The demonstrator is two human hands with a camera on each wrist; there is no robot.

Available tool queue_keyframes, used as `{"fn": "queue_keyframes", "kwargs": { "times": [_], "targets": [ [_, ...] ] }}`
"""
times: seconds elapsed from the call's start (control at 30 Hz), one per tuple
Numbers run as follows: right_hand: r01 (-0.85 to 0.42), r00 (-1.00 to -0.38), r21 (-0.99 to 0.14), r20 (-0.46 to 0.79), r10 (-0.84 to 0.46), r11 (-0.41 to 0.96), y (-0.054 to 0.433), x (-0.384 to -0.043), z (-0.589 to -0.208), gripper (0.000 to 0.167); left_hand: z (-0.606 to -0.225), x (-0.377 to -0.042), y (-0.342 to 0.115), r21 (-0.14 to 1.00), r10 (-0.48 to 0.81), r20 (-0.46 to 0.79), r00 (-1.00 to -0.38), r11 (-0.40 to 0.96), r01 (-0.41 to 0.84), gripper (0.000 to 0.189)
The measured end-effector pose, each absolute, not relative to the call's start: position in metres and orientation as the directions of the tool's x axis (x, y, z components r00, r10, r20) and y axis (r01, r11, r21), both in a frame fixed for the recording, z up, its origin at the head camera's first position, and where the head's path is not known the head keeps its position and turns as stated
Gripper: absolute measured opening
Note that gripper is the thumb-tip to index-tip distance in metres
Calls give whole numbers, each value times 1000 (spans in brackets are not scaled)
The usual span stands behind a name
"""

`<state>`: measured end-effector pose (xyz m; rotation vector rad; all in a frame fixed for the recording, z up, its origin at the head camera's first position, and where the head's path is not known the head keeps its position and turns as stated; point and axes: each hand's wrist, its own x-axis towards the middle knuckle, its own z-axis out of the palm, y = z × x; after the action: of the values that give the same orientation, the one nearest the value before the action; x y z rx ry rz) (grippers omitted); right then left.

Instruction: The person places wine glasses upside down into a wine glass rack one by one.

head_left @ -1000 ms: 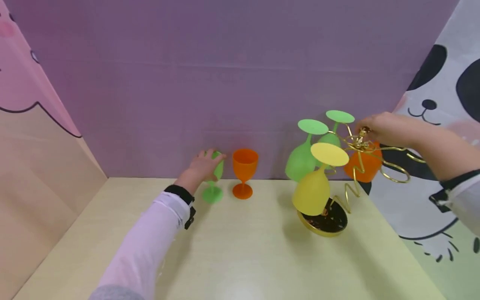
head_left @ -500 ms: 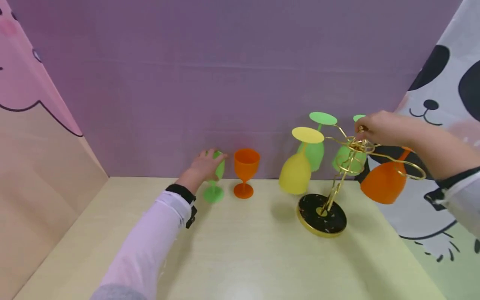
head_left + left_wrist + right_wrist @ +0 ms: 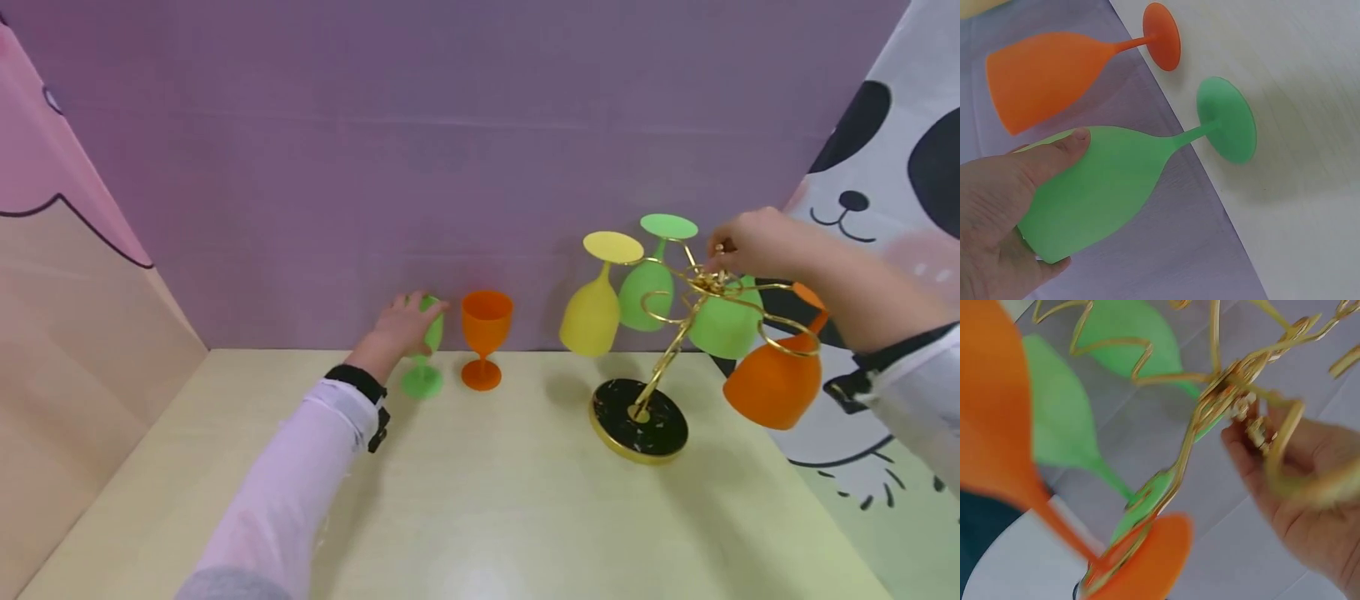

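Observation:
In the head view my left hand (image 3: 397,329) grips the bowl of an upright green goblet (image 3: 422,382) at the table's back edge. The left wrist view shows the thumb along the bowl of this goblet (image 3: 1104,181); the foot is over the tabletop. On the right, my right hand (image 3: 757,237) pinches the knob atop a gold wine glass rack (image 3: 663,362), whose round black base (image 3: 639,417) rests on the table. Upside down from its wire loops hang a yellow goblet (image 3: 591,317), two green goblets, one at the back (image 3: 647,296), and an orange goblet (image 3: 776,383).
Another orange goblet (image 3: 487,321) stands upright just right of the left hand. The pale table (image 3: 480,500) ends at a purple cloth wall (image 3: 480,167) behind. A panda-print cloth (image 3: 862,275) hangs along the right edge.
The rack's top has turned clockwise as seen from above: the yellow goblet moved from front to left, the hanging orange one from behind to the front right. The left hand stayed on its goblet.

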<state>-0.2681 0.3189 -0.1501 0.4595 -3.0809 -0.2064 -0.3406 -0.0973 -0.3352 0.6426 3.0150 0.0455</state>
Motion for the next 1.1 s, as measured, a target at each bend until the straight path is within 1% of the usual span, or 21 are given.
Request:
{"fn": "queue_keyframes", "kwargs": {
  "times": [0.33,0.63,0.93,1.1],
  "targets": [
    [-213,-976,121,8,-216,969,312,-267,-149,24,-342,-343,-94,38,420,-36,-907,907,419,83],
    [-196,-980,61,20,-197,979,311,-268,-152,24,-338,-341,-99,51,422,-29,-906,906,420,81],
    [-222,-974,97,15,-224,970,306,-270,-153,21,-342,-338,-104,85,436,-17,-900,897,433,81],
    [-229,-972,107,25,-233,967,304,-270,-152,19,-343,-343,-108,89,444,3,-896,892,443,81]
  ]
}}
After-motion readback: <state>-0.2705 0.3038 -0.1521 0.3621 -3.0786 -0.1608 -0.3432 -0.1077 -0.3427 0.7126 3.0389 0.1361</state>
